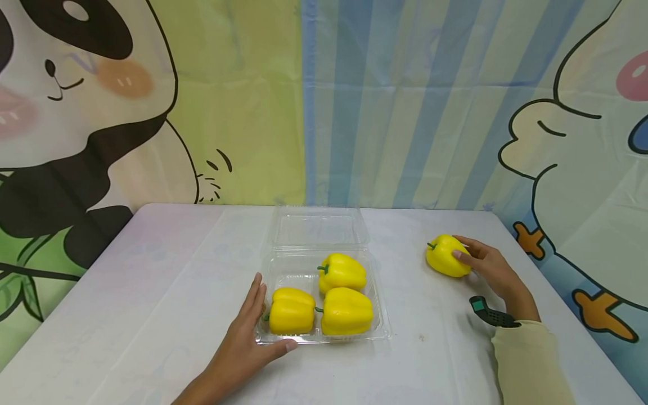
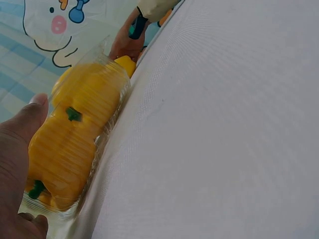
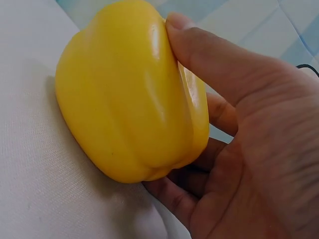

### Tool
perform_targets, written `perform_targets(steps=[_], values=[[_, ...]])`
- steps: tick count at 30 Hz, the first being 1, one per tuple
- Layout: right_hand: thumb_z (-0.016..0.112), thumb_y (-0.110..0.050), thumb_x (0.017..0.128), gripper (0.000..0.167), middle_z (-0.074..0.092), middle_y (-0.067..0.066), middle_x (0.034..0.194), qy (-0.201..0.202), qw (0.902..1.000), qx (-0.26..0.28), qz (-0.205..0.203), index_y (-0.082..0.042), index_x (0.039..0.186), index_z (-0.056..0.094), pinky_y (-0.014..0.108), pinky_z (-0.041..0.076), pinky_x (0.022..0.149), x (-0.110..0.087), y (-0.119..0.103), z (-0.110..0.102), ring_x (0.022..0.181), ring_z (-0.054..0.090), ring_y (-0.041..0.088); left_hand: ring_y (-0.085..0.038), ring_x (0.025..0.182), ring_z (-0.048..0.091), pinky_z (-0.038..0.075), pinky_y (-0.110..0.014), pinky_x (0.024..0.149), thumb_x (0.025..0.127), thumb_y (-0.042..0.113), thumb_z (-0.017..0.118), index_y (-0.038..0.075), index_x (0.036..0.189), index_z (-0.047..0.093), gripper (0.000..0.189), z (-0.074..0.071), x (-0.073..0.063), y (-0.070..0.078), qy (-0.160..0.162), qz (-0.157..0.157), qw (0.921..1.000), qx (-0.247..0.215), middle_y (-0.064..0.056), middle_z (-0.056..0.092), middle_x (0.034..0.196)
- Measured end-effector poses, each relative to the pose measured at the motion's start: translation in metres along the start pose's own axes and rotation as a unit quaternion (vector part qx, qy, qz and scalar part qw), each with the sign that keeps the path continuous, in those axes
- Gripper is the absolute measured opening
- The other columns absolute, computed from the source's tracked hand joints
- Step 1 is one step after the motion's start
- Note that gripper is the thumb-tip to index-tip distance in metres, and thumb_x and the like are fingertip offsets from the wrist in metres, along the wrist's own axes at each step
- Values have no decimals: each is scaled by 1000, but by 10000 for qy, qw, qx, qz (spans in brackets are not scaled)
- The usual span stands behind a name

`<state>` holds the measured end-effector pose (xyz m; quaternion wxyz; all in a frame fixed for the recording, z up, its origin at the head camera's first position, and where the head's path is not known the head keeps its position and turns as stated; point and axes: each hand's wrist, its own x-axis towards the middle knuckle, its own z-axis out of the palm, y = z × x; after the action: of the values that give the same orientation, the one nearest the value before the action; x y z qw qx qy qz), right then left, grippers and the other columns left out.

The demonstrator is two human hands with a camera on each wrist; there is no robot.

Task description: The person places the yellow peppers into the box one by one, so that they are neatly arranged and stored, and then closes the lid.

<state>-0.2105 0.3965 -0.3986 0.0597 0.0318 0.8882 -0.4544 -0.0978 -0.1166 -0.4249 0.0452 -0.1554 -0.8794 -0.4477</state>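
Note:
A clear plastic clamshell box (image 1: 382, 332) lies with its lid folded back on the white table. Inside it are three yellow bell peppers: one at the back right (image 1: 342, 272), one at the front right (image 1: 347, 311) and one at the front left (image 1: 292, 311). My left hand (image 1: 243, 337) is spread at the box's front left corner, fingers along the left side and thumb at the front edge. Over on the right, my right hand (image 1: 492, 269) grips a fourth-sized match, another yellow bell pepper (image 3: 124, 94), between thumb and fingers; its green stem points left in the head view.
The box's transparent lid (image 1: 320, 228) lies flat behind it. A white cloth covers the table (image 1: 167, 315). Behind the table hangs a printed curtain (image 1: 405, 101) with cartoon animals. A dark band (image 1: 493, 315) circles my right wrist.

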Motion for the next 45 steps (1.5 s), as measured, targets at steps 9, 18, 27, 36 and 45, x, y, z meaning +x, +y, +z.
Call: perform_targets(steps=[9,18,27,36,45], values=[[63,-49,92,82,31,26,151,-32,9997,-69,-253,-2,151,31,67,26,106,2,-3,4,129,33,45,-29,143,23,29,-48,108,72,60,77,-2,153,17,118,-1,0,1,-44,-82,10000,11,6,-1,163],[62,-47,93,77,41,24,142,-149,9990,-239,-349,-4,151,33,55,39,99,3,-6,8,114,43,37,-30,142,24,29,-48,108,71,60,77,-1,154,17,119,-2,0,2,-70,-134,9999,33,4,0,163],[56,-46,97,72,27,22,153,-353,9984,124,-429,-11,154,28,64,27,107,2,-8,8,127,32,41,-29,143,22,28,-49,108,72,57,79,-1,154,17,117,-2,0,3,-57,-149,9999,43,6,-1,163],[56,-42,98,68,34,23,147,-286,9984,71,-483,-5,151,32,55,35,104,-1,-12,9,118,39,36,-29,143,23,29,-48,108,72,55,80,-2,153,18,117,-1,1,3,-47,-114,9999,16,4,1,163],[61,-37,97,66,38,20,144,-95,9981,194,-570,-3,147,35,37,39,101,0,-19,10,117,40,32,-28,144,22,28,-49,109,72,57,79,-1,154,18,117,-1,1,2,-65,-129,9999,49,8,-1,163]])
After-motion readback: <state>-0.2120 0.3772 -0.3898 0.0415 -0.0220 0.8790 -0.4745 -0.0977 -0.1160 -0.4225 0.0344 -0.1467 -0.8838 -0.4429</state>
